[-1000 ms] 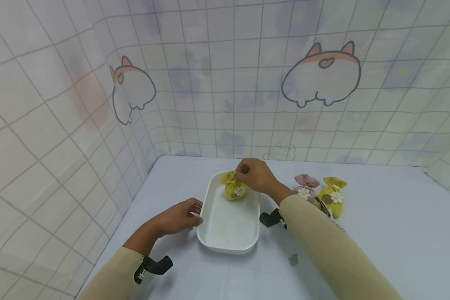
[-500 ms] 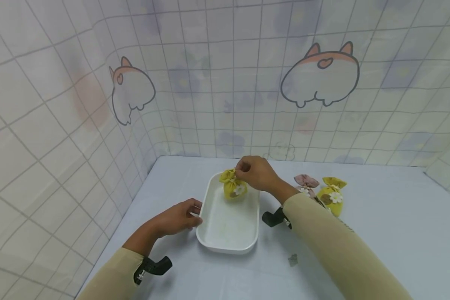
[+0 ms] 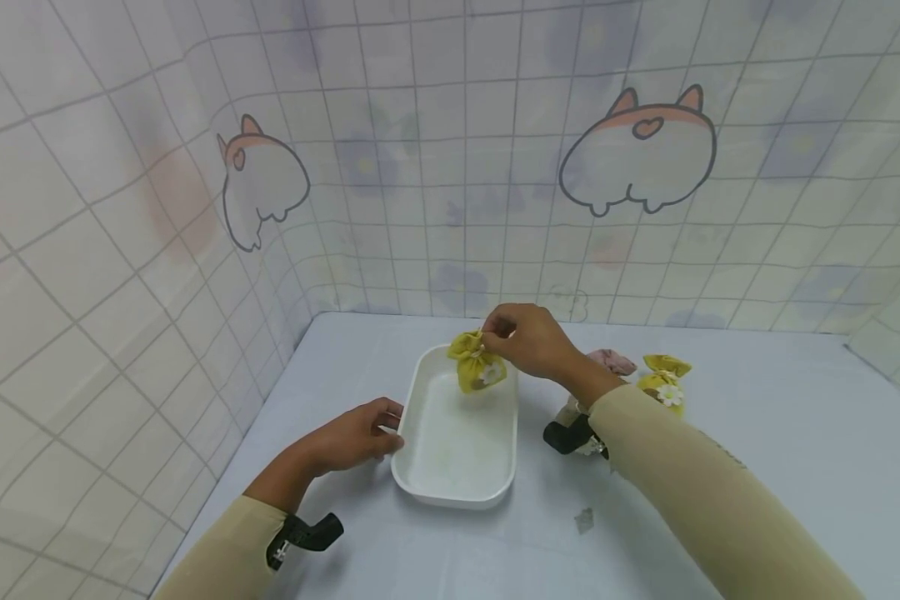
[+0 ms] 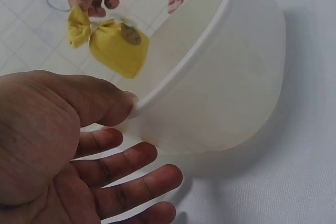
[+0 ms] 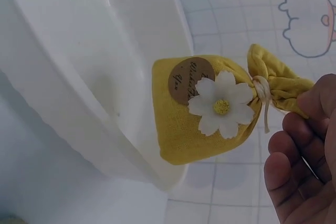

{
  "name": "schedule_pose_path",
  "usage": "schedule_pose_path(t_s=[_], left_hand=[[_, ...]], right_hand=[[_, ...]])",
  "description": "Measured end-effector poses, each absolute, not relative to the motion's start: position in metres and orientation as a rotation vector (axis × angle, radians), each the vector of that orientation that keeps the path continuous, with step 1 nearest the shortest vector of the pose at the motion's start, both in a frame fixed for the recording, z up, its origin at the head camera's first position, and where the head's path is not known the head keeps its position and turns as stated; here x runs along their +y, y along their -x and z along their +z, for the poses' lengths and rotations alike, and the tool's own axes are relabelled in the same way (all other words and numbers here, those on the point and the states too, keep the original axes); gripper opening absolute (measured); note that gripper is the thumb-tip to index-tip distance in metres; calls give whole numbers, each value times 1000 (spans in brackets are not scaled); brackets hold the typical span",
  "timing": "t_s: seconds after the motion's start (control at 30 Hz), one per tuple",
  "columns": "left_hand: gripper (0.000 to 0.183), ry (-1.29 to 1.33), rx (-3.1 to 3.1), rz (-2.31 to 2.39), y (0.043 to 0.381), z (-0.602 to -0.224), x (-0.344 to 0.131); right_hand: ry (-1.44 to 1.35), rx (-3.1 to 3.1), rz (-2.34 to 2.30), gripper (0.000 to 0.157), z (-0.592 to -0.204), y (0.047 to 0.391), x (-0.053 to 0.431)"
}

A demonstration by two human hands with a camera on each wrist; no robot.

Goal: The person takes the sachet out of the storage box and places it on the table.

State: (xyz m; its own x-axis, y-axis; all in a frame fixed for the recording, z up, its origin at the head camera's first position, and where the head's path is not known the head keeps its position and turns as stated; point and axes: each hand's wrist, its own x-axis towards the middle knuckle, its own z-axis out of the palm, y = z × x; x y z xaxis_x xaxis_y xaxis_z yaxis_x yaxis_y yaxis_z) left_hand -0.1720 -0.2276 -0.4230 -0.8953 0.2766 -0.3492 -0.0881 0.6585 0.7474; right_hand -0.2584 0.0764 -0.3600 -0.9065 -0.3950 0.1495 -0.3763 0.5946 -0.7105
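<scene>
My right hand [image 3: 527, 337] pinches the gathered top of a yellow drawstring pouch [image 5: 181, 119] between thumb and fingers. The pouch bears a white flower and a round brown label; it hangs over the far end of a white tray [image 3: 456, 454]. In the left wrist view, the same yellow pouch [image 4: 118, 51] shows tilted above the rim. My left hand [image 3: 356, 433] is at the tray's left side. Its thumb touches the rim, while the other fingers spread loosely along the outer wall [image 4: 220, 93].
Right of the tray stand another yellow pouch [image 3: 667, 385] and a pink one [image 3: 611, 361], both partly hidden by my right arm. A small grey patch [image 3: 584, 521] marks the white tablecloth [image 3: 780, 450]. A grid-patterned curtain [image 3: 450, 167] hangs behind the table.
My right hand has lifted slightly and shifted a little to the right, carrying the yellow pouch up from the tray's far end. The left hand has stayed at the tray's side.
</scene>
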Motion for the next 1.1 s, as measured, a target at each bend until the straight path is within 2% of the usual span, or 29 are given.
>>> schedule_pose_path(t_s=[1.1], left_hand=[[41,-186,2438,1134,174,-421,-228]], right_hand=[[619,2948,-1163,10,-331,232,139]])
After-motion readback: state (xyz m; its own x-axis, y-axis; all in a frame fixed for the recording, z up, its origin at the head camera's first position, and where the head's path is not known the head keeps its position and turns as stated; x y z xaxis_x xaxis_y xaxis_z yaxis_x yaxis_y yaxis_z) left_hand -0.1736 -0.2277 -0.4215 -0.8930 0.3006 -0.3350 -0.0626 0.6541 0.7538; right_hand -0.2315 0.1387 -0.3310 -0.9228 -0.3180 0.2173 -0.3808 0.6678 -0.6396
